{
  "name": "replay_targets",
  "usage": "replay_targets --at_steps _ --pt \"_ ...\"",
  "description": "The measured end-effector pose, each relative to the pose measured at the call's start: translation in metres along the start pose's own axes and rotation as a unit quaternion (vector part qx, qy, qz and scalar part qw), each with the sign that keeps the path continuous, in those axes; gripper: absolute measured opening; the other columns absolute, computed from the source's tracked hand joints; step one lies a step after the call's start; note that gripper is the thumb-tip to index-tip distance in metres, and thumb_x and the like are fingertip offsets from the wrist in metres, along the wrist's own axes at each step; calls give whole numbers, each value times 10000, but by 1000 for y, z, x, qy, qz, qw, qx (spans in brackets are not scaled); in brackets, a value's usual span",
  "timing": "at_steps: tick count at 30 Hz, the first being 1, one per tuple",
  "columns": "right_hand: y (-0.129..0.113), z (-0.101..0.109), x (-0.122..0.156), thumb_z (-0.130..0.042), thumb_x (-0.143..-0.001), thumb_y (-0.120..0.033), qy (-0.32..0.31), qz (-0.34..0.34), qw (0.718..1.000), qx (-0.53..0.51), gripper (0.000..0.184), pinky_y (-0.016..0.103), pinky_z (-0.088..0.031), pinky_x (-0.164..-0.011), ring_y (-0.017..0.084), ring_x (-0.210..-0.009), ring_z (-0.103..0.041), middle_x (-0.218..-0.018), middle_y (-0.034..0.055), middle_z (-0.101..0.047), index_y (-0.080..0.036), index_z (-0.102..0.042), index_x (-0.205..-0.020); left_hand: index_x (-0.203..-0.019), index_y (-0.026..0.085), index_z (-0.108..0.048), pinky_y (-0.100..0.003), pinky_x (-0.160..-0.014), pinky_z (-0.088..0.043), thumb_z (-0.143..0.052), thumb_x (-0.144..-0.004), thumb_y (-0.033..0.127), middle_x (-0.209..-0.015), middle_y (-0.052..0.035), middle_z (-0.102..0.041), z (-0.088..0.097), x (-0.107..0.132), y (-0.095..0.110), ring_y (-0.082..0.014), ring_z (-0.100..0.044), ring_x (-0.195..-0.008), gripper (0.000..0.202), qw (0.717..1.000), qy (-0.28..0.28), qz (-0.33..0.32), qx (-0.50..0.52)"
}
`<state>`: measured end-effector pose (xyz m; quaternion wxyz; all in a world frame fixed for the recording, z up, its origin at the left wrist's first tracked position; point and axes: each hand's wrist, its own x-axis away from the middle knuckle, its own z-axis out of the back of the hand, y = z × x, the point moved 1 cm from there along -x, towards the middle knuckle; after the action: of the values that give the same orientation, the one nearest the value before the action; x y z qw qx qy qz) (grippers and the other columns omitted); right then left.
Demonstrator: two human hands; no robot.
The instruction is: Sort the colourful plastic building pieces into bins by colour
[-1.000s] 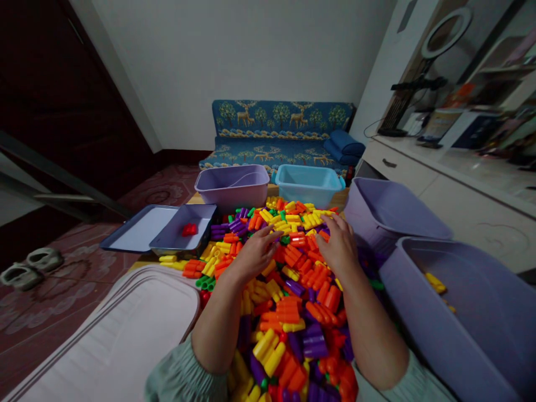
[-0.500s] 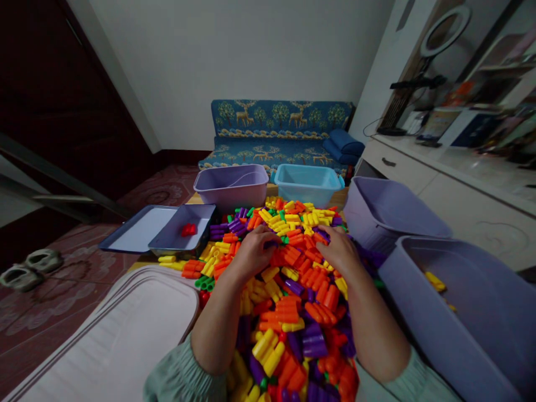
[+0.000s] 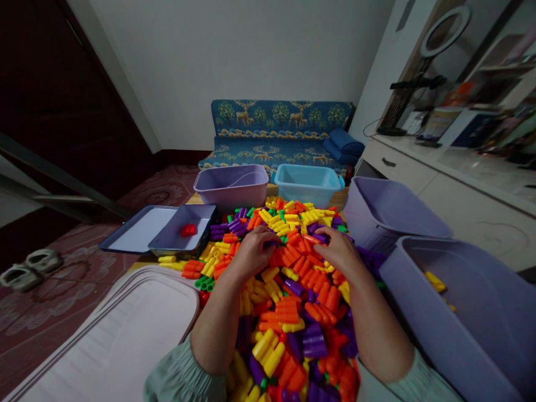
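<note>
A heap of plastic toy building pieces [image 3: 287, 304] in orange, yellow, purple, green and red covers the table, many of them shaped like joined tubes. Over the left-middle of the heap, my left hand [image 3: 256, 250] is curled, with a purple piece [image 3: 270, 244] showing between its thumb and fingers. My right hand [image 3: 337, 249] rests at the heap's right side, thumb and forefinger apart. Just left of its fingertips lies an orange piece [image 3: 311, 239]. Purple pieces sit under and beside that hand, and its other fingers are partly hidden.
Behind the heap stand a purple bin [image 3: 230, 192] and a light-blue bin [image 3: 307, 190]. Two more purple bins, one [image 3: 366, 215] behind the other [image 3: 473, 335], line the right. An open tin [image 3: 167, 240] with red pieces and stacked white lids [image 3: 138, 335] are at left.
My right hand has shifted slightly up and left, its thumb and forefinger parting around pieces. An orange piece now shows beside its fingertips. My left hand stays nearly still.
</note>
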<state>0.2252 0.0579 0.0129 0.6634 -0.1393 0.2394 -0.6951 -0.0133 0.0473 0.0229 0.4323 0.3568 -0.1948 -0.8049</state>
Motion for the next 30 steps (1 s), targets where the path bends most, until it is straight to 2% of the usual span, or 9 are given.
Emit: replay_targets --at_steps 4,8,11,15,19,25,30 --pt "-6 -2 0 -599 -656 -156 1 27 995 -98 354 269 -469 -692 185 -816 -643 -957 30 -714 -222 -667 -997 -961 148 -730 -286 -845 -477 -555 -752 52 -980 -85 -655 0 0 0 -183 -618 -929 289 1000 4 -4 3" --pt "-21 -4 6 -579 -675 -135 6 78 990 -118 330 286 -486 -738 184 -843 -637 -1000 37 -700 -214 -650 -988 -974 155 -721 -288 -859 -479 -552 -756 55 -993 -80 -659 1 -1 3 -184 -620 -942 293 1000 2 -4 7" --pt "-39 -2 13 -583 -680 -128 10 112 986 -123 338 317 -489 -811 197 -920 -627 -1051 41 -679 -223 -640 -999 -1072 154 -690 -321 -889 -479 -560 -762 75 -1041 -88 -663 0 0 3 -208 -622 -982 346 1000 4 4 3" --pt "-62 1 24 -595 -695 -124 3 144 975 -167 321 328 -495 -842 193 -928 -629 -1043 39 -674 -222 -633 -998 -1269 141 -576 -345 -911 -483 -577 -744 78 -1127 -107 -656 -1 0 2 -224 -619 -1024 529 999 33 15 13" --pt "-74 -2 29 -600 -738 -149 6 168 964 -205 229 359 -478 -899 202 -963 -630 -1007 29 -693 -228 -653 -947 -1264 156 -584 -334 -884 -495 -578 -735 72 -1078 -88 -675 0 -1 2 -213 -632 -981 536 998 37 26 40" --pt "-80 -4 33 -574 -816 -218 -5 190 935 -299 191 331 -469 -896 184 -973 -625 -1027 25 -686 -225 -651 -990 -1309 167 -559 -320 -861 -511 -619 -805 207 -1115 -100 -666 2 -2 3 -226 -636 -1017 509 977 47 76 192" --pt "-85 4 36 -534 -817 -248 -73 134 905 -398 128 276 -483 -702 151 -738 -629 -816 -8 -639 -208 -603 -916 -1335 173 -538 -309 -874 -506 -680 -794 260 -1191 -114 -644 4 -1 6 -234 -631 -1050 566 936 38 106 334"
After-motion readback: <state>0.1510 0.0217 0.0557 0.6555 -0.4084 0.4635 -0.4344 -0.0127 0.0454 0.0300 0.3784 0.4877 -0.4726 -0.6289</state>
